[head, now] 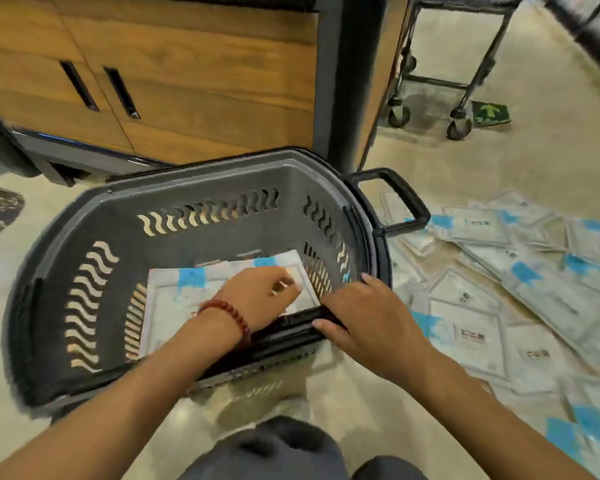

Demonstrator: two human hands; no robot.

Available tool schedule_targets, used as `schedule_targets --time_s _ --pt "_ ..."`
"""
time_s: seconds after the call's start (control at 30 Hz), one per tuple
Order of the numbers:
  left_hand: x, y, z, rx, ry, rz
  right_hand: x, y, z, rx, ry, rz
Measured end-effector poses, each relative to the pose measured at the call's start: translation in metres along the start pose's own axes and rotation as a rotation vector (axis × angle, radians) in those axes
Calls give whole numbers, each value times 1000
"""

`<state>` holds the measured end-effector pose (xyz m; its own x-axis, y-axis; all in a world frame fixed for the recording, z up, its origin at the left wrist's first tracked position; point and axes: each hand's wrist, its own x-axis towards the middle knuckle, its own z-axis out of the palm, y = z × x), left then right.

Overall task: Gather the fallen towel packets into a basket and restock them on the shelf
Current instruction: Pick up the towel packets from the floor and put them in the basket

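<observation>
A grey plastic basket stands on the floor in front of me. A few white towel packets with blue corners lie flat on its bottom. My left hand, with a red bead bracelet on the wrist, reaches into the basket, its loosely bent fingers touching the top packet. My right hand rests on the basket's near right corner, thumb along the folded black handle and fingers over the rim. Several more packets lie scattered on the floor to the right of the basket.
A wooden cabinet with two dark slot handles stands just behind the basket, with a dark post at its right end. A wheeled metal cart stands at the back right. The basket's second handle sticks out to the right.
</observation>
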<state>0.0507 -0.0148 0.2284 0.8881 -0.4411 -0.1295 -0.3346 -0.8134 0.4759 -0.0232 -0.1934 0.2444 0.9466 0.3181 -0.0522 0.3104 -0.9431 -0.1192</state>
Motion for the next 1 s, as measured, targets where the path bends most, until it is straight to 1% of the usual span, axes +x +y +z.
schedule_targets --time_s 0.07,0.1,0.17,0.27,0.37,0.47,0.53,0.63,0.7,0.77,0.9,0.93,1.0 --pt "-21 11 13 103 -124 -83 -12 3 7 7 27 -1" --pt "-28 16 18 181 -142 -109 -15 5 11 -6 43 -8" --pt "-39 24 24 298 -90 -127 -20 7 17 -57 69 -21" --pt "-55 35 34 372 46 -108 -33 8 27 -53 101 -35" --pt "-69 46 42 424 127 -84 -50 7 30 -26 92 -22" --pt "-76 60 45 422 183 -63 -66 10 23 -54 96 -17" --pt "-83 71 51 433 193 -31 -82 14 19 -68 117 -40" --pt "-93 82 65 458 192 -7 -104 19 23 -125 284 -55" --pt "-92 86 69 461 213 11 -109 24 28 -113 313 -23" --pt "-86 88 71 466 236 50 -109 29 30 -105 292 -1" --pt "-87 92 75 398 206 68 -109 29 27 -28 125 45" --pt "-89 94 75 362 201 71 -111 28 26 6 126 47" --pt "-94 105 74 221 255 146 -124 26 23 97 216 75"
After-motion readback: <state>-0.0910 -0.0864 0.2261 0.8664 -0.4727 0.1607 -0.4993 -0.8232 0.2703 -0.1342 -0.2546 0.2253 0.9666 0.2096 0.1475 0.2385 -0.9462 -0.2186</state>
